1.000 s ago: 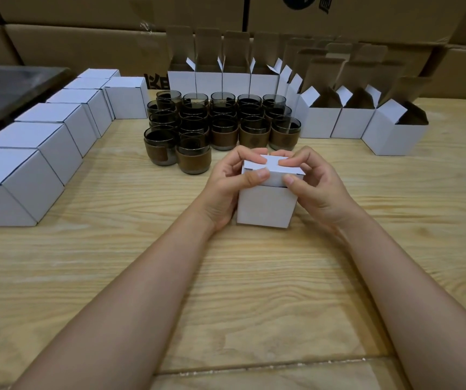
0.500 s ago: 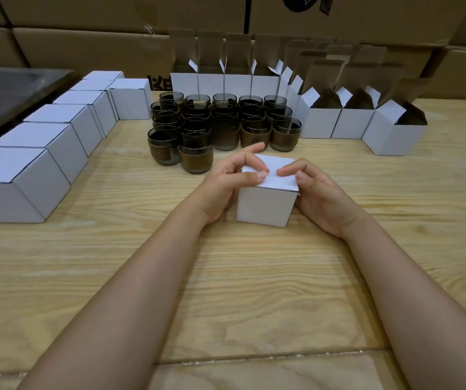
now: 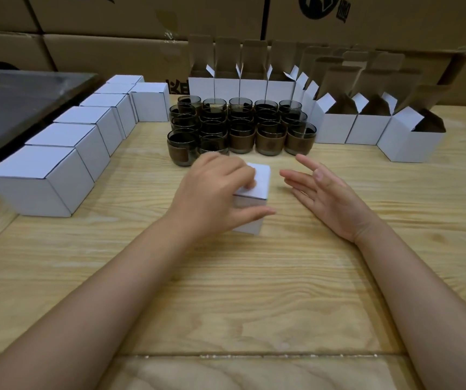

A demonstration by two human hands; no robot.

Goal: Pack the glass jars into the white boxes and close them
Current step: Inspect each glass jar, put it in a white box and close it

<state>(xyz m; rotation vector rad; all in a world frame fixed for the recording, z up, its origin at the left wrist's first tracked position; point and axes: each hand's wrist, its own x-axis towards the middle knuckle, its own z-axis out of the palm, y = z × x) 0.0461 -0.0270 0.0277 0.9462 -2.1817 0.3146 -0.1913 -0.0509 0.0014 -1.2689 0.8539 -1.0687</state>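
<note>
While the packing is under way, items are lying as follows, left to right.

Far left: a dark metal surface [image 3: 15,108] is bordering the wooden table [image 3: 254,277].

Left: a row of closed boxes [image 3: 65,133] is running from near to far, sides touching, lids flat.

Centre, near: the left hand [image 3: 212,192] is gripping one white box [image 3: 260,184], fingers curling over its top and thumb lying along the near side face. The hand is showing blurred, so finer detail is not readable. Whether the box is resting on the table or riding just above it cannot be told. Its lid is looking fully tucked; what is inside is not showing.

Centre, far: glass jars [image 3: 271,136] with brown bands are standing in a tight cluster, unpacked.

Right of the box: the right hand [image 3: 327,198] is hovering just beside it and apart from it, fingers straight and spread, holding nothing.

Far and right: open boxes [image 3: 411,144] are standing in a curved line, flaps up.

Behind all: brown cartons [image 3: 113,46] are forming a wall.

Step in hand, as judged: the white box is probably heading for the near end of the left row.

Handling advice:
- keeping fingers pressing on the lid so the flap is not springing;
- carrying level, since glass is likely riding inside;
- setting down gently, flush against the last box;
- sending the free right hand towards the next jar.
</note>
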